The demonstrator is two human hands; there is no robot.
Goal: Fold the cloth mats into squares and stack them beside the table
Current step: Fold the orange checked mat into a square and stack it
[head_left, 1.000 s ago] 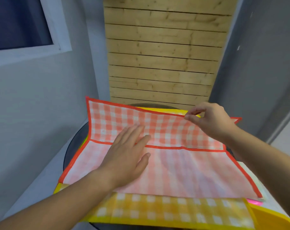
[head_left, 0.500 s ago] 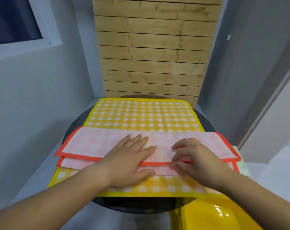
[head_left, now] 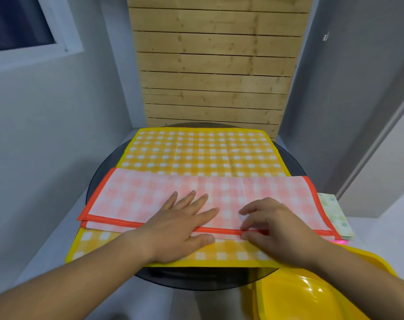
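Both forearms (head_left: 81,280) are showing bare as far as the view's edge; left hand (head_left: 180,229) and right hand (head_left: 278,232) are showing bare too, wrists and fingers alike

No legible text (wall mark (head_left: 325,36) blurred).

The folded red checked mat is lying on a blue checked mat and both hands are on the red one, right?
No. The head view shows a yellow checked mat underneath, not blue. The folded red checked mat lies on it, under the left hand and right hand.
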